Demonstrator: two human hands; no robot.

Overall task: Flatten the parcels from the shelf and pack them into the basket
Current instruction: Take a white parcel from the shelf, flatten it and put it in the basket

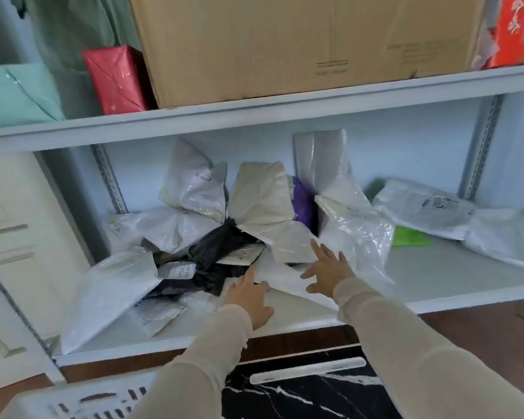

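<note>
My basket (73,400) is cut off by the bottom edge; the parcel labels (180,271) are too blurred to read.

Left hand (250,297), right hand (327,272) outstretched, open-fingered.

white door (9,225), dark wood floor (481,316)

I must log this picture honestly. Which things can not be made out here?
- Basket, head view: cut by the bottom edge; its inside is out of view.
- Labels on the parcels, such as one: print too small and blurred.
- Purple parcel: mostly hidden behind grey and clear ones.
- Left hand, right hand: palms face down, hidden.
</note>
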